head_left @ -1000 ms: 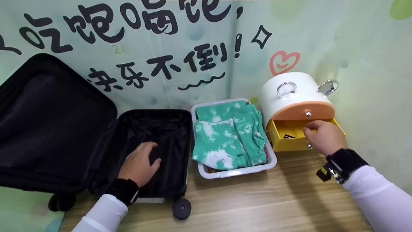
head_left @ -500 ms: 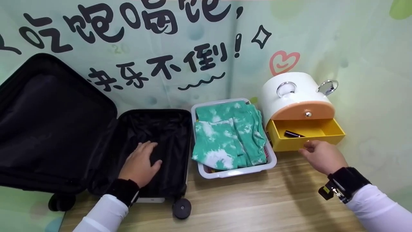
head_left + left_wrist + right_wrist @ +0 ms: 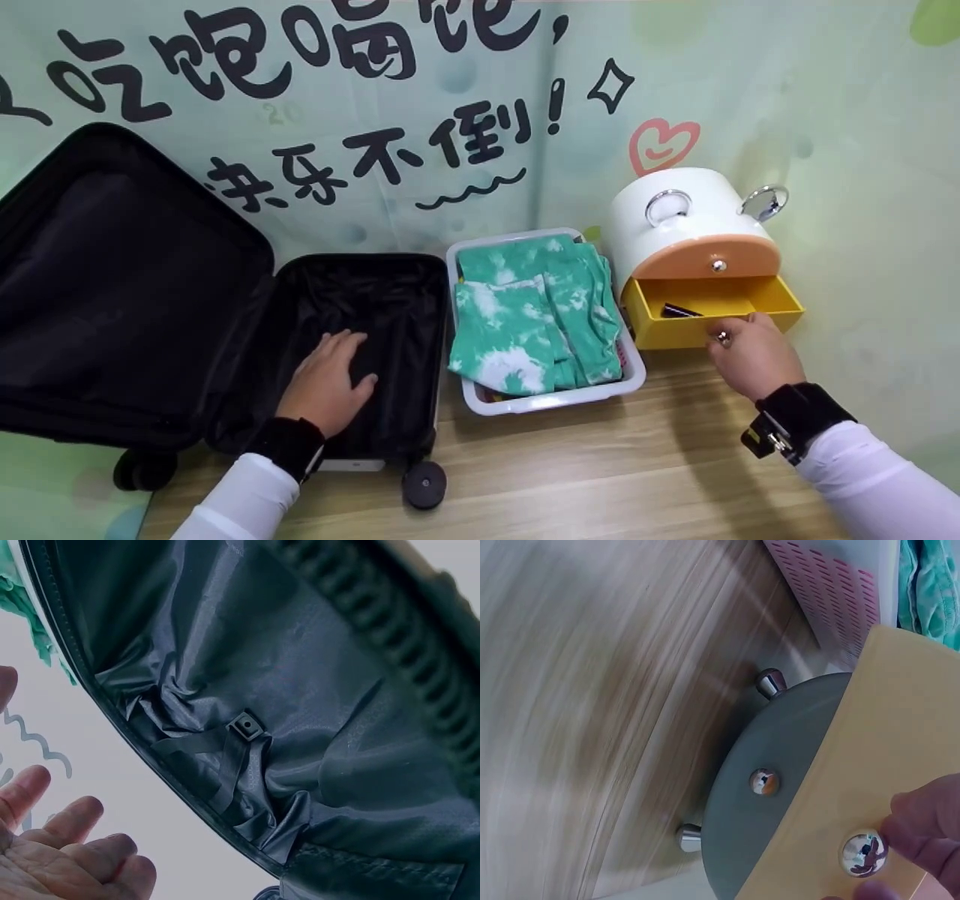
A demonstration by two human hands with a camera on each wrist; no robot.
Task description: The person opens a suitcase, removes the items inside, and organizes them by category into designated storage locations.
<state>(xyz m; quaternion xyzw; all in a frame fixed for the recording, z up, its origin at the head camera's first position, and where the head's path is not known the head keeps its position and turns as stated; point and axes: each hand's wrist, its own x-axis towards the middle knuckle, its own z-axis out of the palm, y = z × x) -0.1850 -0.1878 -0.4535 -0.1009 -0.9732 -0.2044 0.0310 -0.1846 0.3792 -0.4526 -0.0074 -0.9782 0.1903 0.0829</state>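
My right hand point(image 3: 757, 356) is at the front of the pulled-out yellow drawer point(image 3: 675, 335), its fingers and thumb curled about the round metal knob point(image 3: 864, 853). Inside that drawer lies a slim dark tube point(image 3: 679, 310). The drawer belongs to a white rounded cabinet point(image 3: 626, 217) with an orange drawer point(image 3: 675, 259) above. Over the black suitcase point(image 3: 409, 360), which lies spread open, my left hand point(image 3: 326, 386) hovers or rests with fingers extended, holding nothing. In the left wrist view the left fingers point(image 3: 75, 821) are apart from the crumpled lining point(image 3: 330, 765).
Between suitcase and cabinet stands a white basket point(image 3: 551, 405) with folded green-and-white tie-dye clothing point(image 3: 517, 322). The suitcase lid point(image 3: 112, 285) leans back at left. A grey lower drawer front point(image 3: 780, 742) shows below the yellow one. All stand on a wood-grain table point(image 3: 570, 472) before a printed backdrop.
My right hand left the drawer's inside, moved down to its front and came round the knob. The dark tube came into fuller view. The drawer shifted very slightly inward. My left hand stayed.
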